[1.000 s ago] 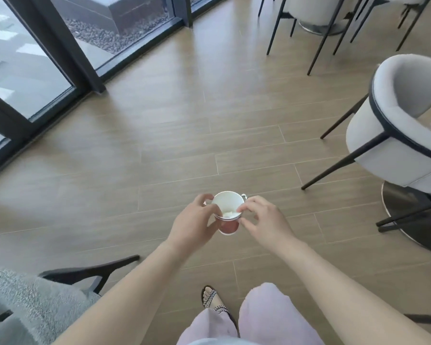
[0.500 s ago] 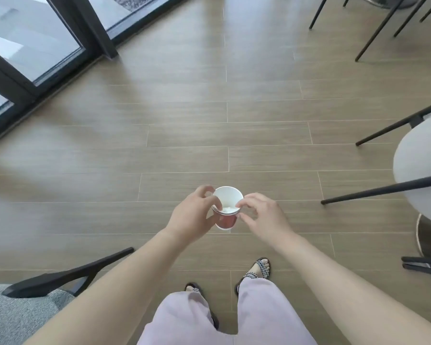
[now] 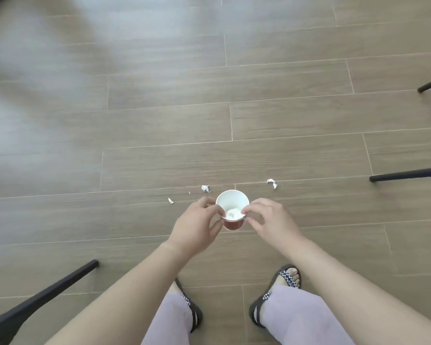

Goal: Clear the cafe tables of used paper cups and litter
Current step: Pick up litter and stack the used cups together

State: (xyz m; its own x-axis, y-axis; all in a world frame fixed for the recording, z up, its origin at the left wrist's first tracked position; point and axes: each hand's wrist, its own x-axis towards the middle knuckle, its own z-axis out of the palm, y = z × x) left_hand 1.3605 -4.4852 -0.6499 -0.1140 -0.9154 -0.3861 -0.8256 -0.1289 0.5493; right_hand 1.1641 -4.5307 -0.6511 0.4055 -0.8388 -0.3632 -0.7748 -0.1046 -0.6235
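The left hand [image 3: 197,226] is wrapping its thumb and fingers around the side of a paper cup [image 3: 232,210], holding it upright above the floor in front of the person, while the right hand [image 3: 269,220] is pinching the near rim of the same cup between thumb and forefinger, the other fingers curled loosely below. The cup is white inside and reddish on the outside, and a crumpled white wad [image 3: 233,213] is sitting in its bottom. Just beyond the cup, on the wood-look floor [image 3: 159,125], 3 clear bits of litter are lying apart from one another: a small white scrap [image 3: 206,188] just beyond the left hand's fingers, a thin sliver [image 3: 170,201] further left, and a twisted scrap [image 3: 272,183] off to the right. A tiny fleck between the first 2 is too small to identify. Black chair legs are showing at the lower left [image 3: 42,297] and at the right edge [image 3: 408,174]. No table is in view. The person seems to be using the cup as a collecting bin and looking down at the litter on the floor. The next move is probably calling for 1 hand, likely the right, to let go of the rim, reach down with a bend or crouch, pinch the nearest scrap and drop it into the cup, with the left hand keeping the cup level so the wad is not tipping out.
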